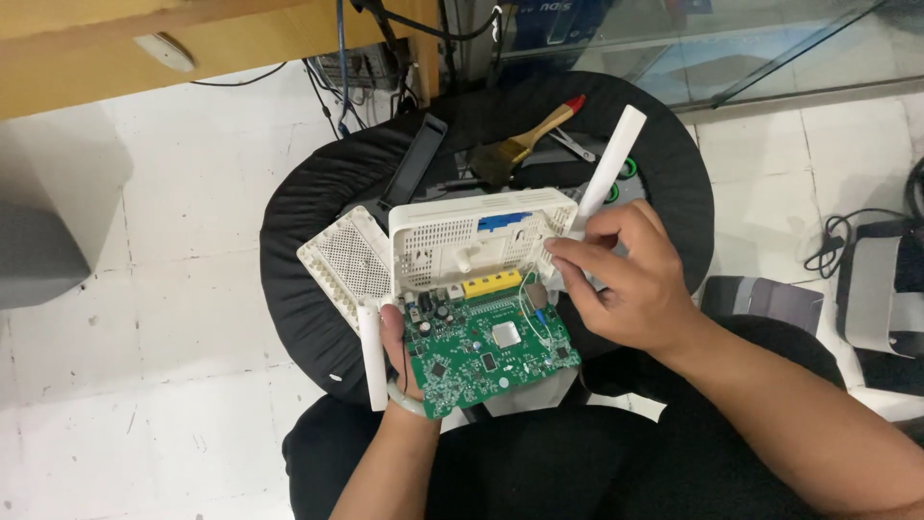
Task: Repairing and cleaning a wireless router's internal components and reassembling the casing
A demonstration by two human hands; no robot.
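Router (476,289), opened up, held above a round black padded stool (298,221) at centre. White plastic shell half (478,241), perforated vent grid, blue patch inside, stands upright at the far edge of the board. Green circuit board (486,351), glossy, small chips, silver square chip in the middle, yellow port block at its far edge. Second white vented cover (345,260) tilts out to the left, with a white stick antenna (372,354) hanging near; another white antenna (613,159) points far right. Left hand (397,351) under the board, fingers curled closed around its left edge, mostly hidden. Right hand (626,279) at the shell's right end, fingers (568,252) bent, tips pinching the shell edge. Wooden-handled paintbrush (525,144), red tip, lies far on the stool. White tile floor (164,289).
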